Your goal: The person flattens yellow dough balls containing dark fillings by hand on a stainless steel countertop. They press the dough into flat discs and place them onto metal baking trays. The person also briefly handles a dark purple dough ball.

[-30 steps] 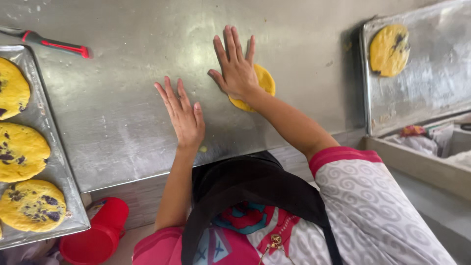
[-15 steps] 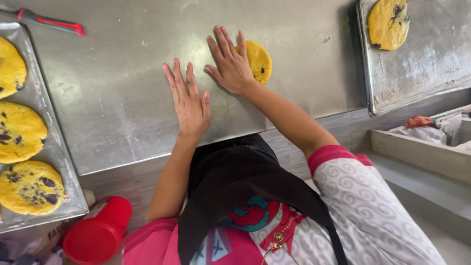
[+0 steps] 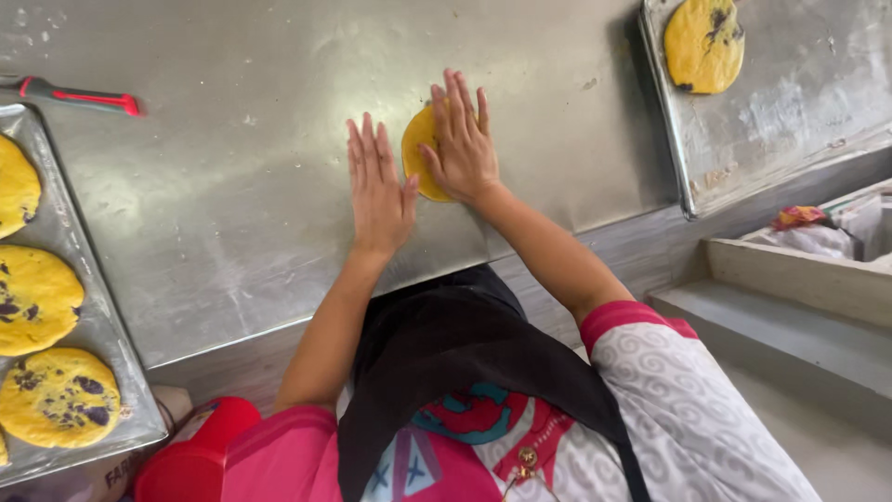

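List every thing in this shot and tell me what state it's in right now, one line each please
Right hand: open, flat on the dough disc.
Left hand: open, flat on the steel table beside the disc.
Dough disc: yellow, flattened, partly covered.
Left tray: holds flat yellow rounds with dark spots.
Right tray: holds one spotted round.
Red-handled tool: lying on the table, untouched.
Red container: below the table edge, contents hidden.
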